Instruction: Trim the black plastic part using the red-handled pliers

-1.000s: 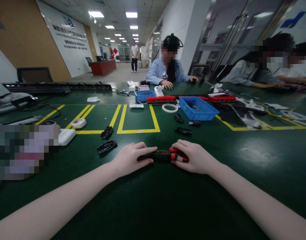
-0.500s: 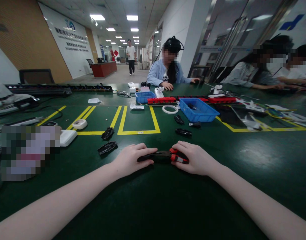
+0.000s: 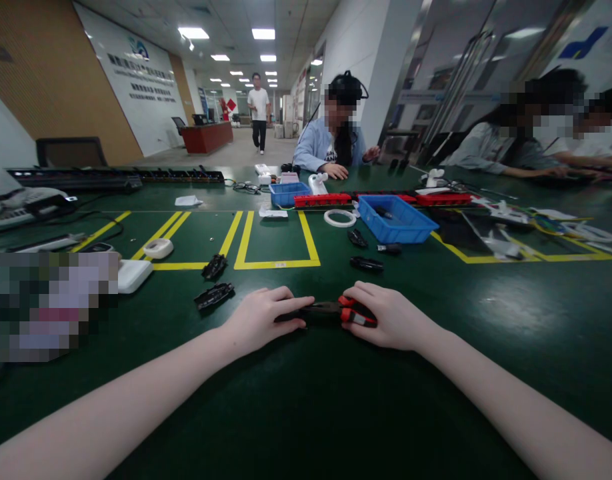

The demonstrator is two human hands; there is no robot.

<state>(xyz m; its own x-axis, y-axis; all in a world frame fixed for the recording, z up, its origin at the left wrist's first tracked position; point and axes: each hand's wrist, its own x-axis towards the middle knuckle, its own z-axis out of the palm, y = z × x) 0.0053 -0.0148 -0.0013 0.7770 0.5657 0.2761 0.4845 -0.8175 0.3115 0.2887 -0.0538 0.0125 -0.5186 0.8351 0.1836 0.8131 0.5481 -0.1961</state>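
A pair of pliers with black jaws and red-and-black handles lies flat on the green table, straight in front of me. My left hand rests on its black jaw end, fingers curled over it. My right hand covers the red handles, fingers closed round them. Both forearms lie on the table.
Black plastic parts lie to the left, others beyond the pliers. A blue bin, red strips, a white ring and yellow floor-tape boxes sit further back. Several people sit opposite; one person walks in the hall.
My hands and the pliers have stayed put. The person in the hall has walked closer, and the person seated opposite has lifted a hand off the table.
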